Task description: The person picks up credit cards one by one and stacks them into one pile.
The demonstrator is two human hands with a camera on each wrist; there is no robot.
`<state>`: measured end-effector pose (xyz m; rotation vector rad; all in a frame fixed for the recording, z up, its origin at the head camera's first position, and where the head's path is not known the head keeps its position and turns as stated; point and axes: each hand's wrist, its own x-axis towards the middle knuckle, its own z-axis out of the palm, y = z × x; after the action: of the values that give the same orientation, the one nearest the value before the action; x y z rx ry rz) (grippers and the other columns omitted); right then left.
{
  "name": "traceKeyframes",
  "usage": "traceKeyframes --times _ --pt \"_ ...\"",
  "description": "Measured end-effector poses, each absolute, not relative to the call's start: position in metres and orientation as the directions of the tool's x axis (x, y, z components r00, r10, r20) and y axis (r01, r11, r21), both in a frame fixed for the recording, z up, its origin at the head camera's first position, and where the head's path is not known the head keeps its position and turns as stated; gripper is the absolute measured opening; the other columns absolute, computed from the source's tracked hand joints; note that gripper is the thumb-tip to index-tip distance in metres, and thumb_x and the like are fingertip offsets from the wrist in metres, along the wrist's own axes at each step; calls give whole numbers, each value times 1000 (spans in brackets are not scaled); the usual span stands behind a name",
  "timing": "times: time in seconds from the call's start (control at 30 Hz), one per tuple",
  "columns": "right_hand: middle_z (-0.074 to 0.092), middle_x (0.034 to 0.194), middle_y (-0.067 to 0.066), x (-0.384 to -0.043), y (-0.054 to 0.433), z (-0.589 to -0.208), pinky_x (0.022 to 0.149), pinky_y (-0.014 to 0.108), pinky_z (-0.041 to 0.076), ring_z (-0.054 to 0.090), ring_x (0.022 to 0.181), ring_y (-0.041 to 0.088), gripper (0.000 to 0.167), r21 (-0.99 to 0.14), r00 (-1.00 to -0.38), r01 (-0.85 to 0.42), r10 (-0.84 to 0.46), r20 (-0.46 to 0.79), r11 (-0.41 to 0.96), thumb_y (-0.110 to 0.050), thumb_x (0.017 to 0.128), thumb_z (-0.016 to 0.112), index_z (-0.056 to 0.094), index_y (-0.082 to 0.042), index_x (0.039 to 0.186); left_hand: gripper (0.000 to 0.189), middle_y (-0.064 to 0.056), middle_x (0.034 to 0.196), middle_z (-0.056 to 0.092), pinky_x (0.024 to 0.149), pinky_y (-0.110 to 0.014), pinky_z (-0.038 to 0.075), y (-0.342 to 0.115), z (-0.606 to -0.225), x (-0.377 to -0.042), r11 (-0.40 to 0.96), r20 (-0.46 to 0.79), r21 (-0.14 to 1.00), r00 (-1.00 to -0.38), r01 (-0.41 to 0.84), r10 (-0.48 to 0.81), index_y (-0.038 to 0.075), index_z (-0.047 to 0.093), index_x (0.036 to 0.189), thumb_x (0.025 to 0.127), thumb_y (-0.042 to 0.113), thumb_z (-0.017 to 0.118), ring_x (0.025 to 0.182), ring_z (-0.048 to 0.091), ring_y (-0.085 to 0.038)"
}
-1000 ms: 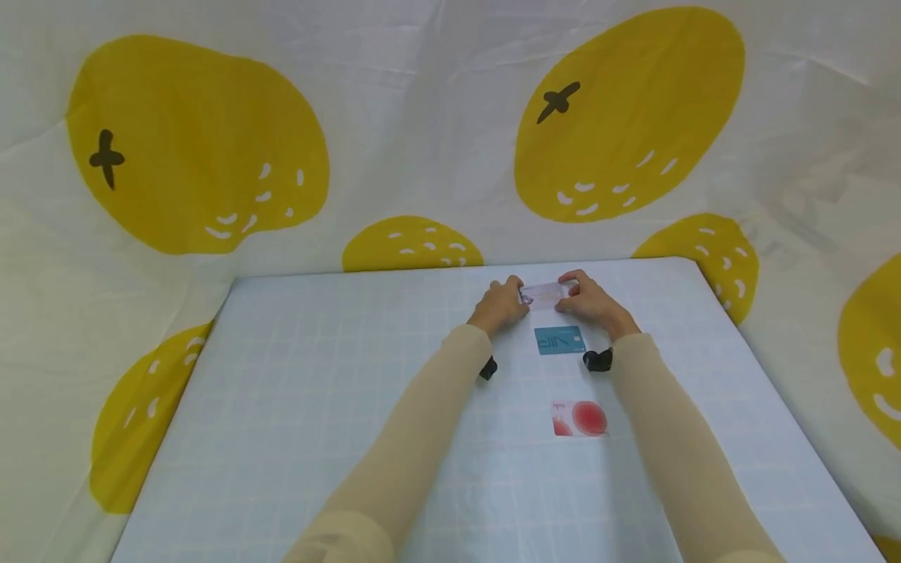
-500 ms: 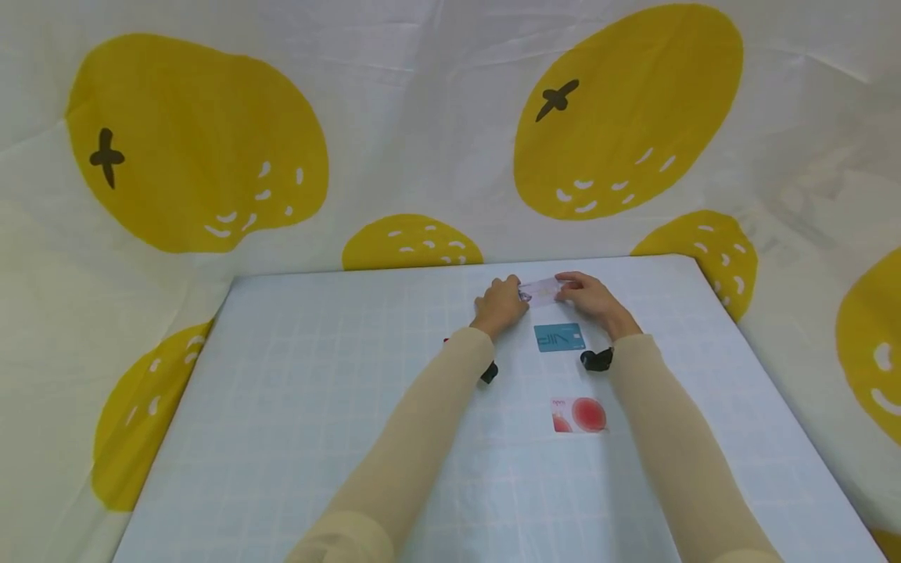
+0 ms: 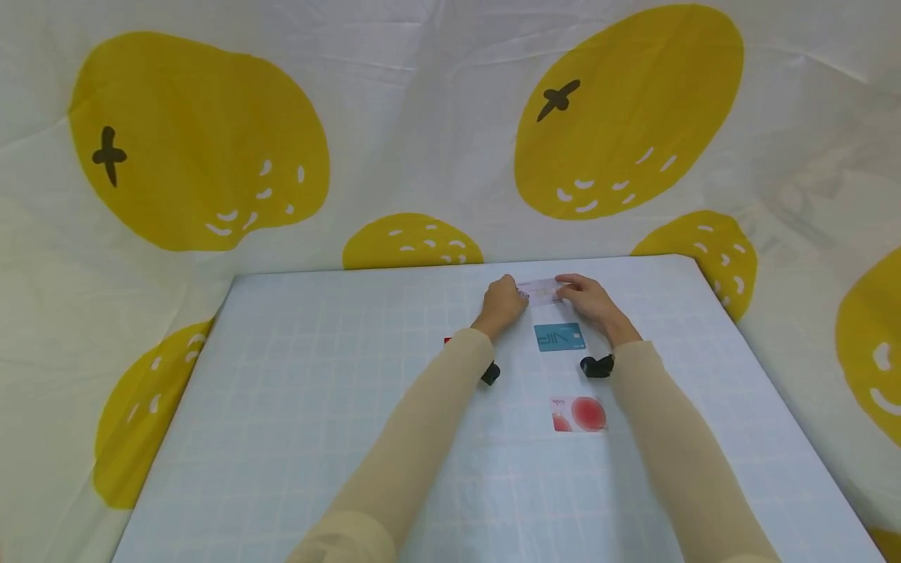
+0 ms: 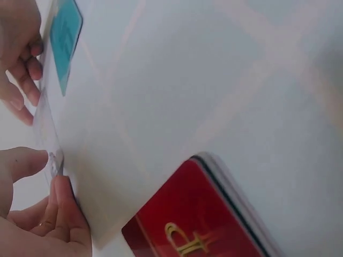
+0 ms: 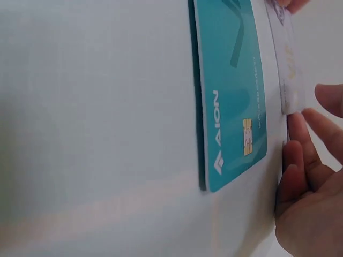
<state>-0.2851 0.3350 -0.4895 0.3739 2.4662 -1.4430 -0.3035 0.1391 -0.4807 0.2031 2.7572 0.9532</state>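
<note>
A pale lilac card (image 3: 540, 292) with gold lettering lies near the table's far edge, between the two hands. My left hand (image 3: 503, 303) pinches its left end between thumb and fingers, seen closely in the left wrist view. At the card's other end is my right hand (image 3: 590, 303); in the right wrist view its fingertips (image 5: 298, 124) touch the short edge, and the thumb stands apart from the card. Just nearer than the lilac card lies a teal AION card (image 5: 233, 101) with a gold chip.
A white card with red circles (image 3: 579, 414) lies nearer on the table (image 3: 317, 407). Beside the left wrist is a stack of cards with a red one on top (image 4: 187, 219), mostly hidden by the sleeve in the head view. A fruit-print cloth (image 3: 415, 156) hangs behind.
My left hand's fingers have drawn in around the lilac card's end. The right thumb and index finger have come closer together. The card tilted slightly, then levelled; the other cards stayed put.
</note>
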Motion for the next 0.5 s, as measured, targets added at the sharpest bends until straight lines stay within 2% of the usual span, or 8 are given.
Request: traceKeyframes --times 0.13,0.27,0.37,0.5 --pt "45 145 18 -282 331 -486 112 52 30 41 127 35 49 -819 -937 339 92 -336 462 -28 105 51 44 -15 151 29 -11 111 68 87 -34 52 133 -481 -307 684 -149 729 -972 18 184 -2 65 115 98 21 61 98 63 -22" --pt "51 137 17 -279 326 -481 103 43 40 50 113 32 48 -849 -938 344 110 -329 400 -26 105 50 45 -15 151 39 -11 127 63 98 -36 48 125 -477 -307 597 -170 802 -965 -17 201 1 60 130 100 26 57 114 59 -23" --pt "51 139 16 -275 322 -478 101 38 45 53 111 30 47 -870 -938 348 113 -329 350 -27 105 52 46 -15 150 40 -9 125 64 96 -35 49 116 -474 -307 554 -172 832 -960 -21 222 5 59 133 101 29 55 110 60 -20" --pt "48 143 16 -269 312 -471 104 38 45 53 115 31 46 -898 -942 337 100 -322 284 -27 105 53 48 -13 149 38 -7 114 67 88 -32 52 101 -468 -306 501 -145 865 -960 -5 241 5 61 131 101 28 55 96 64 -17"
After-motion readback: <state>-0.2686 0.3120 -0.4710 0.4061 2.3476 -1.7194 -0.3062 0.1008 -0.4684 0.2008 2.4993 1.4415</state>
